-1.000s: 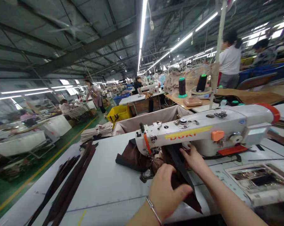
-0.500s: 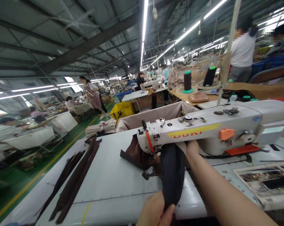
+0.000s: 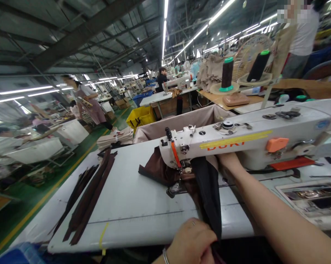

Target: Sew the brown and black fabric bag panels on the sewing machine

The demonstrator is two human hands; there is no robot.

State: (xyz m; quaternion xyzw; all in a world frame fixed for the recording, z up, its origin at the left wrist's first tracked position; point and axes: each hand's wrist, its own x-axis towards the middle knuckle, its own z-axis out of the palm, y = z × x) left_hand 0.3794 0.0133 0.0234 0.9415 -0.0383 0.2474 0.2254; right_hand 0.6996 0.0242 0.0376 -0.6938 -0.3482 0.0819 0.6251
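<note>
Left hand (image 3: 191, 240): curled tight on the near end of the dark cloth
Dark cloth (image 3: 209, 190): goes from the left hand up to the sewing machine
Right hand (image 3: 228, 160): farther off than the left, partly hidden by the machine; I cannot tell if it grips
Sewing machine (image 3: 253, 146): beyond the left hand
Dark strips (image 3: 91, 198): left of both hands, on the white table (image 3: 132, 187)

Overhead tube lights (image 3: 164, 36) — stretched edges
</note>
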